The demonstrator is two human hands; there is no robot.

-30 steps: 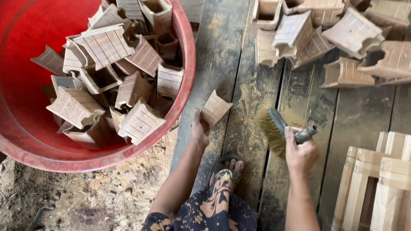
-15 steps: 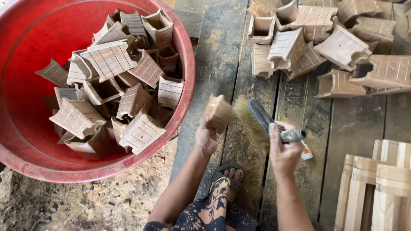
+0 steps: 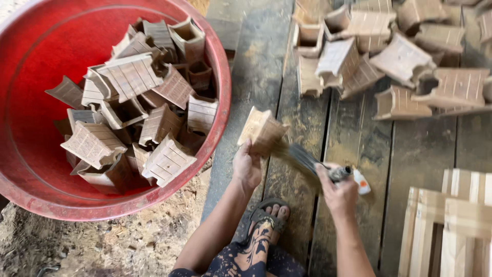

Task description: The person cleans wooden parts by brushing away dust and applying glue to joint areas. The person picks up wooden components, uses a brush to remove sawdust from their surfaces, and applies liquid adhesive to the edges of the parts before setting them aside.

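Risk: our left hand (image 3: pixel 247 165) pinches the wooden piece (image 3: pixel 261 131) by one edge; right hand (image 3: pixel 338 192), fist closed round the brush (image 3: pixel 302 159), could knock it loose.

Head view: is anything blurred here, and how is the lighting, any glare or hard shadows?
Head view: the brush in the right hand is smeared by motion blur, bristles streaked against the wooden piece held by the left hand; the pieces in the red tub and the plank floor are sharp; light is soft and even, with no strong glare and no hard shadows.
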